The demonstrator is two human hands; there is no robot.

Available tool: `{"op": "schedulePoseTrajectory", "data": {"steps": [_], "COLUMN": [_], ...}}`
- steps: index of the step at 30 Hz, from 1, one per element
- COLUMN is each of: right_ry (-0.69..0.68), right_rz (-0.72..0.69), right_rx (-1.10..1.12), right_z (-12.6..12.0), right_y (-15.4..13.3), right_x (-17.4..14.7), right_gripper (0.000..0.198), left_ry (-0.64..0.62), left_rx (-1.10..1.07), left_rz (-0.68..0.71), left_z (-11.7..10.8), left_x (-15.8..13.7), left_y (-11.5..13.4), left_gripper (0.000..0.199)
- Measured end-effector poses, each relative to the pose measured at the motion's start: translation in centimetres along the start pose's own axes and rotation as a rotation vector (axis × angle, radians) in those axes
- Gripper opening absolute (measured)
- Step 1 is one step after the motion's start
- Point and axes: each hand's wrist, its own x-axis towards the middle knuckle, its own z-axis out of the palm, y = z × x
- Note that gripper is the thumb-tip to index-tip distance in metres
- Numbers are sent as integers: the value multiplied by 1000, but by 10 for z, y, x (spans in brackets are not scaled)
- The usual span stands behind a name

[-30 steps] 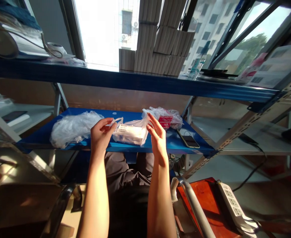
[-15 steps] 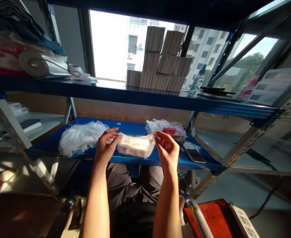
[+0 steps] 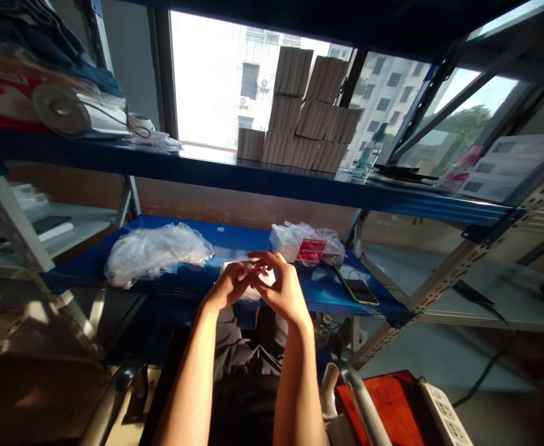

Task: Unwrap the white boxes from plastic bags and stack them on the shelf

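Note:
A clear plastic bag (image 3: 250, 295) with pale boxes inside rests at the front edge of the blue lower shelf, largely covered by my hands. My left hand (image 3: 231, 285) is closed, its fingertips pinching the gathered top of the bag. From the other side my right hand (image 3: 283, 290) curls in, thumb and fingers bent towards the same spot and meeting the left fingertips. Exactly how the plastic runs between the fingers is hidden. Left of the hands lies a crumpled heap of clear plastic bags (image 3: 155, 251). Behind, on the right, a bagged bundle with a red box (image 3: 311, 250) sits close by.
A phone (image 3: 361, 290) lies on the right of the lower shelf (image 3: 192, 282). Grey boxes (image 3: 294, 130) are stacked on the upper shelf before the window. A power strip (image 3: 444, 412) is at lower right, beside a metal chair arm (image 3: 359, 402).
Both hands have moved inward from the two sides of the bag and now meet over its middle. The stretched bag top has been drawn together, and the hands now cover most of the boxes.

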Motion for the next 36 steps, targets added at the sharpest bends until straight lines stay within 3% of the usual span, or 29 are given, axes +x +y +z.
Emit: {"op": "schedulePoseTrajectory", "data": {"steps": [4, 10, 18, 23, 26, 31, 36], "right_ry": [213, 4, 83, 149, 117, 17, 76], "right_rz": [4, 117, 144, 110, 182, 261, 104], "right_rx": [82, 213, 192, 59, 113, 207, -169], "right_z": [3, -2, 8, 8, 6, 9, 20], "right_y": [12, 26, 29, 25, 17, 19, 41], "right_x": [3, 0, 2, 3, 1, -1, 7], "right_gripper": [28, 21, 30, 23, 25, 30, 31], "left_ry": [107, 198, 245, 328, 326, 232, 157], "left_rx": [-84, -66, -59, -247, -311, -137, 139], "left_rz": [-65, -139, -146, -149, -109, -104, -16], "left_z": [-4, -6, 5, 10, 6, -4, -14], "left_x": [-4, -7, -2, 8, 11, 4, -2], "left_y": [-3, -3, 1, -10, -16, -8, 10], "left_gripper": [47, 38, 43, 47, 46, 31, 10]}}
